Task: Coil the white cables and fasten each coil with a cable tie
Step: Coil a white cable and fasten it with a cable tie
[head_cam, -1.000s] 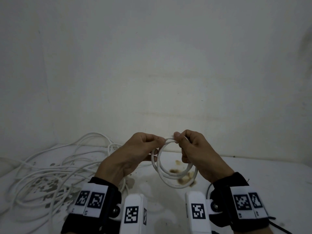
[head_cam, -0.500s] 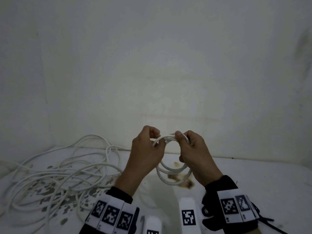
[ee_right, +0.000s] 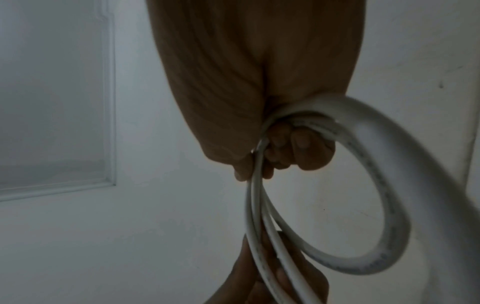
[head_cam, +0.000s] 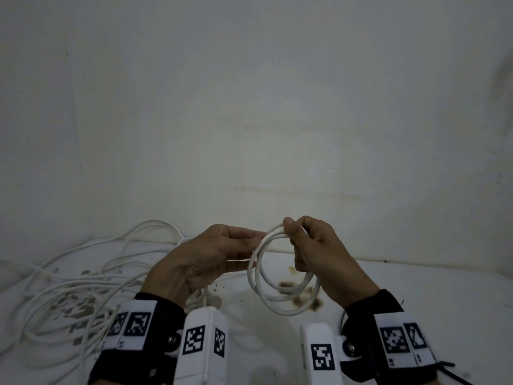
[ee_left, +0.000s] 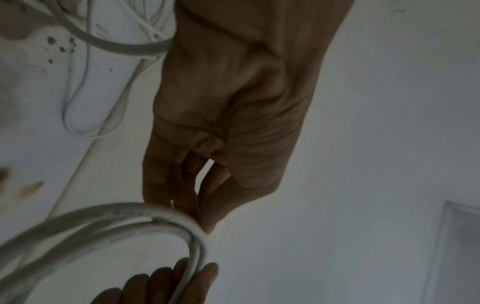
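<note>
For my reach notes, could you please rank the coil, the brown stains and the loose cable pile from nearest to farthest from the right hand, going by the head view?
1. Coil: gripped by the right hand at its top.
2. Brown stains: on the table just below that hand, seen through the coil.
3. Loose cable pile: far left on the table, beyond the left hand.

1. Your hands are bare: left hand [head_cam: 205, 259], right hand [head_cam: 322, 259].
2. You wear a black wrist strap [head_cam: 155, 337] on each forearm.
3. White plates with black square code markers [head_cam: 133, 325] sit on each strap.
4. Beside each strap, inward, a white marked camera block [head_cam: 204, 348] is fixed by a metal screw [head_cam: 172, 341].
</note>
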`<state>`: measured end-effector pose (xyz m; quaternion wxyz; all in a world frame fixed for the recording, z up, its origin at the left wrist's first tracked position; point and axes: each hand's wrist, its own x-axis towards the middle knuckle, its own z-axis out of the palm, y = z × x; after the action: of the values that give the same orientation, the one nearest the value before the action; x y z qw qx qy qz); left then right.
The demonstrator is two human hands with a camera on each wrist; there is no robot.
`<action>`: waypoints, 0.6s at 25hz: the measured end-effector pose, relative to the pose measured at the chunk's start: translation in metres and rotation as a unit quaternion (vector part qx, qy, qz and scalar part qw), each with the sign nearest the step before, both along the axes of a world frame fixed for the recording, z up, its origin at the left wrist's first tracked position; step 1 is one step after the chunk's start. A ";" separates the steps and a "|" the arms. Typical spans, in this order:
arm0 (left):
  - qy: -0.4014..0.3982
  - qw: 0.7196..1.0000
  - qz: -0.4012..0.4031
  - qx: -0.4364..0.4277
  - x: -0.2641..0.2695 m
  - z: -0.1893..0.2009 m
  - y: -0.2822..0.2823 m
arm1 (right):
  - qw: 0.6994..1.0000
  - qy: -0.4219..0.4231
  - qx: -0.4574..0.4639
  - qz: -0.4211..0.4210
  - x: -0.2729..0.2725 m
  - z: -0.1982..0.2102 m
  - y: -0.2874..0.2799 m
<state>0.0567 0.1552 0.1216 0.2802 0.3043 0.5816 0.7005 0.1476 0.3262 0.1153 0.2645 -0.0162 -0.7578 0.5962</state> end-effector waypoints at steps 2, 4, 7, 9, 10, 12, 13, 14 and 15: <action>0.003 0.998 0.064 0.025 -0.001 -0.001 0.007 | 1.000 -0.008 0.004 -0.003 0.000 0.000 -0.003; 0.044 0.989 0.135 0.028 0.001 -0.002 0.019 | 1.000 -0.018 -0.003 -0.015 -0.001 0.000 -0.005; 0.114 0.975 0.189 0.028 0.008 -0.006 0.035 | 0.999 -0.023 -0.035 -0.021 0.001 0.001 -0.004; 0.118 0.971 0.200 0.049 0.012 -0.006 0.038 | 0.998 -0.020 -0.056 -0.014 0.002 0.003 -0.003; 0.124 0.968 0.209 0.057 0.014 -0.006 0.040 | 0.998 -0.017 -0.066 -0.015 0.002 0.003 -0.003; 0.142 0.963 0.224 0.051 0.013 -0.010 0.043 | 0.996 -0.013 -0.080 -0.023 0.002 0.004 -0.003; 0.143 0.964 0.221 0.042 0.013 -0.011 0.044 | 0.995 -0.011 -0.092 -0.028 0.002 0.004 -0.002; 0.138 0.967 0.211 0.030 0.011 -0.013 0.043 | 0.994 -0.010 -0.107 -0.029 0.002 0.004 -0.001; 0.129 0.971 0.201 0.018 0.009 -0.015 0.043 | 0.992 -0.008 -0.119 -0.028 0.003 0.005 0.000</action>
<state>0.0654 0.1978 0.1071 0.0507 0.2741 0.6494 0.7076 0.1504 0.3263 0.1200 0.2714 -0.0738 -0.6827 0.6744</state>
